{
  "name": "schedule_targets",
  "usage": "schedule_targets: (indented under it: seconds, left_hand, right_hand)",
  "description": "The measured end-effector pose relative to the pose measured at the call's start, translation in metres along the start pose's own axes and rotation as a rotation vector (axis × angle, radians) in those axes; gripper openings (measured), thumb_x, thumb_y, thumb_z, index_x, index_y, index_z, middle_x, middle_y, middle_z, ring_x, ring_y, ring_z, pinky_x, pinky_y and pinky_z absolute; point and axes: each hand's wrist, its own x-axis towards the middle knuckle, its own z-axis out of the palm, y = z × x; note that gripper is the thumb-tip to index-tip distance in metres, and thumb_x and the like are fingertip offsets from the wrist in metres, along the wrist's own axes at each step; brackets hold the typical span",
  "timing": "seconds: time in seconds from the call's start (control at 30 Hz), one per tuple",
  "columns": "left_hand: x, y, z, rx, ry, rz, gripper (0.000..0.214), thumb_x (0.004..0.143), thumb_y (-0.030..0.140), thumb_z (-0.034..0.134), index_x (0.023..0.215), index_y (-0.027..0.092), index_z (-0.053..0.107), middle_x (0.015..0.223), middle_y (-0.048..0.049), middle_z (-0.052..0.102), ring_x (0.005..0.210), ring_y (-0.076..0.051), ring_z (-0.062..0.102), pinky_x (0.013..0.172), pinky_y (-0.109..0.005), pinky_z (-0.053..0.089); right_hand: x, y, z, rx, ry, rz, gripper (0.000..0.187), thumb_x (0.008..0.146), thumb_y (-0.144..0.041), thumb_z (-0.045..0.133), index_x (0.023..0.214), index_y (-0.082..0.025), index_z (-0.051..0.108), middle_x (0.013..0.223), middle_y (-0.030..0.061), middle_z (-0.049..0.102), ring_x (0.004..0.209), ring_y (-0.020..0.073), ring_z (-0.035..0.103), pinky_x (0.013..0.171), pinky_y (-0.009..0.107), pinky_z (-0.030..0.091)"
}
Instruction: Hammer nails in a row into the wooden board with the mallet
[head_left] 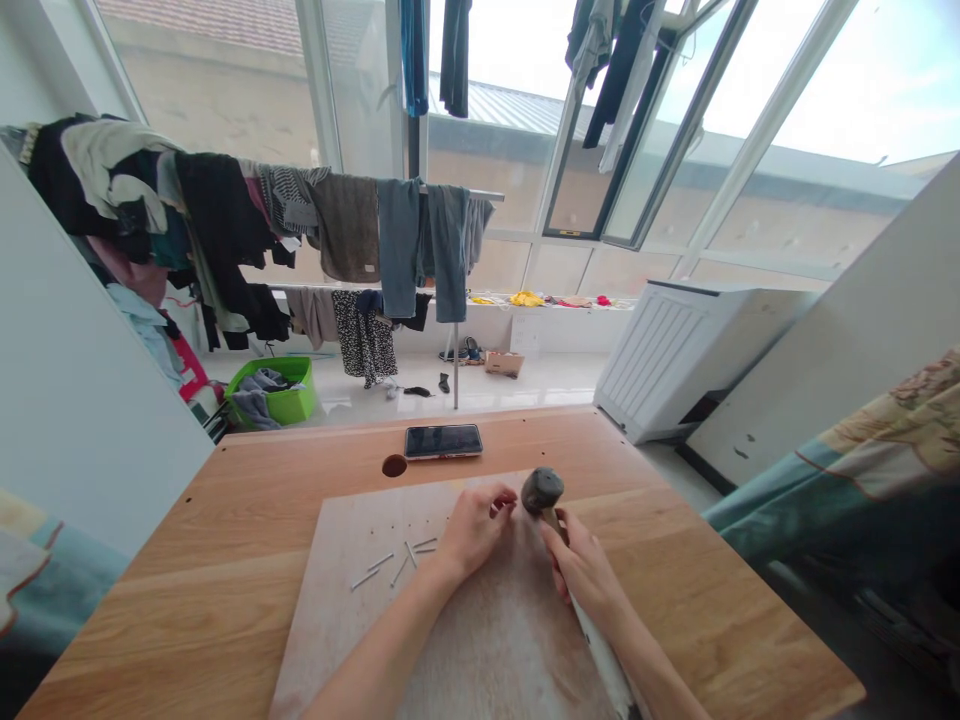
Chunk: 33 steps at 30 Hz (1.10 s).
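A wooden board (465,640) lies flat on the table. My left hand (480,525) rests over its upper part, thumb and fingers curled in a pinch; anything between the fingertips is too small or hidden to make out. My right hand (589,565) is wrapped round the handle of a hammer (542,490). Its dark, blocky head is up, close to the right of my left fingertips and apart from them. Several loose nails (381,562) lie on the board left of my left wrist. A few small dark dots, in a row, mark the board above them.
Behind the board, a phone (444,441) lies on the wooden table (225,540) beside a round hole (394,466). Beyond stand a laundry rack (491,195) hung with clothes, a green tub (292,402) and a white cabinet-like unit (652,345). Curtains (847,470) hang at right.
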Motion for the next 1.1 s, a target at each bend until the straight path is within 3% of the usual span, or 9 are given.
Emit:
schedule_targets:
  seconds: [0.3, 0.53, 0.73, 0.93, 1.1]
  left_hand:
    - [0.008, -0.006, -0.007, 0.07, 0.036, 0.0, 0.019, 0.086, 0.016, 0.055, 0.089, 0.018, 0.074, 0.082, -0.0037, 0.075, 0.076, -0.017, 0.067, 0.072, -0.026, 0.05]
    - [0.006, -0.009, -0.005, 0.081, 0.047, 0.008, 0.018, 0.08, 0.011, 0.054, 0.085, 0.017, 0.071, 0.076, -0.0022, 0.071, 0.071, -0.016, 0.064, 0.068, -0.025, 0.048]
    - [0.007, -0.009, -0.002, 0.084, 0.058, -0.015, 0.017, 0.078, 0.008, 0.056, 0.082, 0.017, 0.07, 0.078, -0.0031, 0.072, 0.073, -0.017, 0.066, 0.07, -0.026, 0.049]
    - [0.006, -0.01, 0.0, 0.068, 0.073, -0.033, 0.038, 0.079, 0.007, 0.061, 0.114, 0.02, 0.067, 0.082, -0.0012, 0.075, 0.072, -0.016, 0.067, 0.072, -0.025, 0.05]
    - [0.007, -0.009, -0.001, 0.028, 0.058, -0.021, 0.045, 0.077, 0.003, 0.06, 0.118, 0.021, 0.067, 0.08, -0.0001, 0.075, 0.07, -0.015, 0.066, 0.07, -0.024, 0.049]
  right_hand:
    - [0.014, -0.007, 0.011, 0.067, 0.006, 0.023, 0.021, 0.083, -0.043, 0.062, 0.09, -0.025, 0.056, 0.045, -0.0119, 0.05, 0.027, 0.0134, 0.048, 0.028, 0.023, 0.035]
    - [0.01, -0.008, 0.009, 0.319, -0.061, 0.043, 0.037, 0.078, -0.056, 0.064, 0.088, -0.021, 0.059, 0.057, -0.0084, 0.057, 0.032, 0.0091, 0.049, 0.03, 0.02, 0.038]
    - [-0.003, -0.017, 0.01, 0.482, -0.072, 0.011, 0.042, 0.082, -0.058, 0.065, 0.102, -0.02, 0.061, 0.063, -0.0084, 0.057, 0.034, 0.0071, 0.048, 0.031, 0.018, 0.037]
    - [-0.008, -0.019, 0.011, 0.544, -0.089, -0.02, 0.04, 0.083, -0.052, 0.066, 0.106, -0.02, 0.062, 0.062, -0.0077, 0.059, 0.034, 0.0073, 0.048, 0.03, 0.018, 0.036]
    - [-0.011, -0.018, 0.01, 0.515, -0.159, -0.027, 0.035, 0.083, -0.05, 0.069, 0.096, -0.018, 0.066, 0.062, -0.0051, 0.062, 0.033, 0.0066, 0.048, 0.03, 0.017, 0.035]
